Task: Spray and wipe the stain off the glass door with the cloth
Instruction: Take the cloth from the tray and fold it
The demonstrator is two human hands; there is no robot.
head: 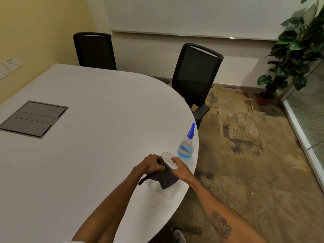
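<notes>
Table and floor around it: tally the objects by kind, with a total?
Chairs: 2
Spray bottle: 1
Cloth: 1, held by the left hand
Clear tray: 1
Potted plant: 1
Total: 6

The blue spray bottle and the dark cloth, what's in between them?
In the head view, the open right hand and a clear plastic tray's rim lie between the blue spray bottle and the dark grey cloth.
</notes>
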